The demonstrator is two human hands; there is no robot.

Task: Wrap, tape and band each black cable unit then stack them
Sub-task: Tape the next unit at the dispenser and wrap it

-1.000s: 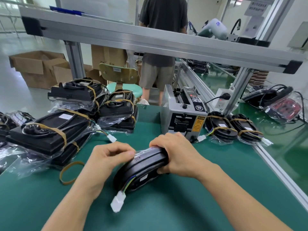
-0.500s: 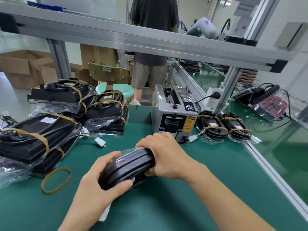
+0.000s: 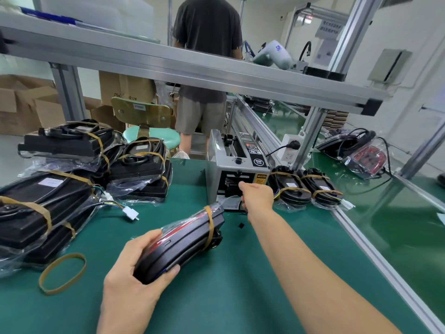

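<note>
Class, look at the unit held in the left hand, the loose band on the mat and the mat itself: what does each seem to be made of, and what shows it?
Black cable unit: seemingly moulded plastic, matt, inside a clear glossy film that wrinkles and glints. Loose band: probably rubber, dull tan, lying in a limp loop. Mat: likely rubber or vinyl, smooth green with a soft sheen.

The left hand [image 3: 134, 268] is low and near, fingers and thumb curled in a grip. The right arm stretches forward, its hand [image 3: 256, 195] turned away, fingers hidden.
</note>
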